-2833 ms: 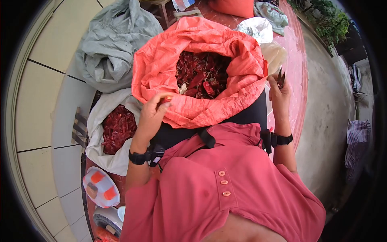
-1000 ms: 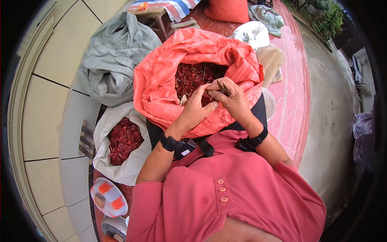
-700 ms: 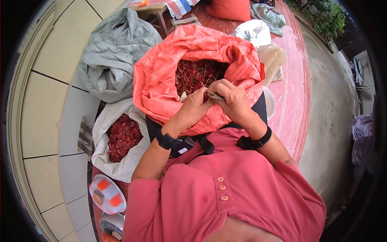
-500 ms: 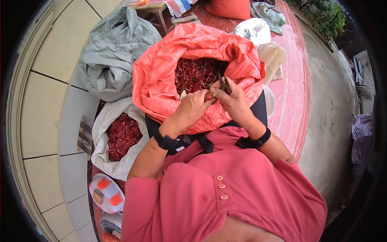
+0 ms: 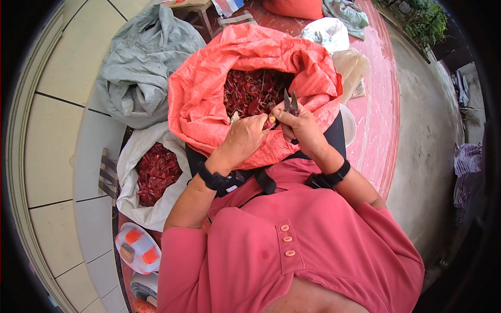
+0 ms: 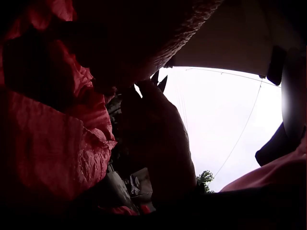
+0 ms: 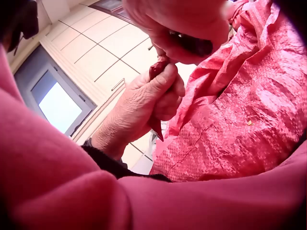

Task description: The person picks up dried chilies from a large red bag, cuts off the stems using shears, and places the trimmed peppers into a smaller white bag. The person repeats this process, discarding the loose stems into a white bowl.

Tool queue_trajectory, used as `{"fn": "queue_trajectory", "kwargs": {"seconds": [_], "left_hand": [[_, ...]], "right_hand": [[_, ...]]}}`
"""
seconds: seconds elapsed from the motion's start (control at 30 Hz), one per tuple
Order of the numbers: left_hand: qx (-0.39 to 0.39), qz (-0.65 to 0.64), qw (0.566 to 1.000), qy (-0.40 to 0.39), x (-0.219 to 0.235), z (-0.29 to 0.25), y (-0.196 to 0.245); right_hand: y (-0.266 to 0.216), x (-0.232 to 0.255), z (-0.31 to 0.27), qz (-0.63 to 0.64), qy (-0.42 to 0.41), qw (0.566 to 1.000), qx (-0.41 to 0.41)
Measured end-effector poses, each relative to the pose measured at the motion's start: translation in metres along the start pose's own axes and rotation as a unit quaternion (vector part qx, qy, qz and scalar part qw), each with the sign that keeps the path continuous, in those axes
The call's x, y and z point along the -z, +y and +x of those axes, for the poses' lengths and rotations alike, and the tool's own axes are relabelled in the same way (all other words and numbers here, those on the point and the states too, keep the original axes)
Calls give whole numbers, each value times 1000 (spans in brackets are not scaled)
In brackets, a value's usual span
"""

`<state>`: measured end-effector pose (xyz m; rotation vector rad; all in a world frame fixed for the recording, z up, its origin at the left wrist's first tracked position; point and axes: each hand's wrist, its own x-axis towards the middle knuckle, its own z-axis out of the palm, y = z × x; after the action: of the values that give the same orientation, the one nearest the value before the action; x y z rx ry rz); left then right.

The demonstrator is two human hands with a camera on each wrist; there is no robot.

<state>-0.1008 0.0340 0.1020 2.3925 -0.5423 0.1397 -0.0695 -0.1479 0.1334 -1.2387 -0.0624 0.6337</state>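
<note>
Over the front rim of a coral-red woven sack (image 5: 190, 112), my two hands meet. Dried red chillies (image 5: 250, 94) lie inside that sack. My left hand (image 5: 241, 140) grips one dried red chilli (image 7: 156, 71), its pointed tip showing below the fist in the right wrist view. My right hand (image 5: 305, 130) keeps a pair of dark scissors (image 5: 290, 106) in its palm, blades spread and pointing up and away from the chilli. Thumb and fingertips of that hand pinch at the chilli's stem end. The left wrist view is mostly dark.
A white sack (image 5: 136, 211) with more red chillies (image 5: 155, 175) stands at the left, below a bulky grey sack (image 5: 138, 78). A white tub (image 5: 348, 125) and a beige bag (image 5: 350, 70) are at the right. A patterned basin (image 5: 136, 248) sits lower left.
Both hands have come together over the sack, the right from far right, the left from the rim. The scissors' blades dipped to the chilli, then turned upward again.
</note>
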Motion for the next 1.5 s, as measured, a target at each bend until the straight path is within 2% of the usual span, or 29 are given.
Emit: {"fn": "queue_trajectory", "kwargs": {"seconds": [0.07, 0.13, 0.17, 0.23, 0.33, 0.37, 0.4, 0.43, 0.47, 0.5, 0.53, 0.57, 0.63, 0.73, 0.8, 0.83, 0.87, 0.9, 0.97, 1.0, 1.03, 1.1, 1.2, 1.27, 1.3, 1.37, 1.4, 1.43, 1.5], "left_hand": [[37, 5, 999, 0, 0, 0, 6], [72, 33, 997, -13, 1, 1, 8], [89, 58, 994, -26, 2, 2, 7], [117, 82, 990, -20, 2, -1, 4], [144, 75, 986, 40, 14, -14, -10], [159, 65, 983, 66, 26, -23, -12], [174, 54, 978, 97, 39, -31, -15], [181, 68, 972, 130, 52, -43, -22], [186, 115, 962, 166, 65, -57, -26], [234, 156, 944, 174, 75, -72, -29], [246, 192, 933, 177, 84, -87, -36], [294, 217, 916, 168, 88, -105, -47], [349, 250, 892, 145, 90, -147, -85], [455, 321, 828, 69, 85, -188, -116], [510, 387, 768, 22, 84, -200, -121], [469, 395, 787, 63, 87, -199, -120], [426, 402, 804, 104, 87, -195, -120], [381, 405, 818, 144, 85, -187, -119], [242, 340, 883, 215, 88, -146, -94], [193, 269, 919, 214, 88, -119, -73], [179, 187, 947, 191, 83, -95, -55], [86, 173, 972, 137, 57, -56, -49], [111, 185, 976, -16, -5, -7, -59], [141, 253, 952, -100, -51, 8, -91], [156, 286, 935, -141, -66, 14, -101], [164, 272, 936, -152, -72, 16, -114], [169, 265, 936, -159, -71, 16, -117], [165, 257, 939, -159, -60, 17, -107], [131, 251, 955, -83, -37, 13, -84]], "right_hand": [[6, -11, -2, -111, 16, 982, 150], [14, -10, 4, -258, 36, 923, 284], [14, -7, 1, -330, 47, 872, 358], [-9, -15, -11, -462, 60, 736, 491], [-42, -14, -25, -457, 106, 701, 538], [-44, -5, -32, -457, 146, 735, 480], [-45, 12, -32, -485, 185, 715, 469], [-45, 25, -38, -469, 238, 755, 392], [-39, 46, -35, -453, 298, 753, 373], [-37, 66, -36, -473, 330, 743, 339], [-23, 101, -32, -453, 341, 755, 328], [-15, 124, -32, -428, 342, 775, 313], [7, 168, -35, -498, 394, 736, 234], [45, 218, -32, -517, 414, 734, 151], [65, 242, -27, -481, 423, 764, 79], [72, 250, -26, -462, 426, 777, 43], [79, 258, -24, -481, 426, 766, 13], [85, 269, -22, -475, 430, 768, 12], [96, 285, -18, -464, 437, 770, 10], [85, 271, -20, -449, 447, 772, 39], [78, 265, -19, -420, 450, 786, 60], [66, 257, -17, -359, 455, 809, 102], [34, 215, -22, -304, 397, 854, 141], [16, 185, -30, -284, 354, 875, 168], [14, 176, -34, -280, 325, 878, 213], [11, 168, -41, -306, 305, 871, 235], [0, 151, -50, -297, 306, 883, 196], [-5, 145, -53, -324, 298, 877, 195], [-9, 135, -58, -372, 283, 865, 183]]}}
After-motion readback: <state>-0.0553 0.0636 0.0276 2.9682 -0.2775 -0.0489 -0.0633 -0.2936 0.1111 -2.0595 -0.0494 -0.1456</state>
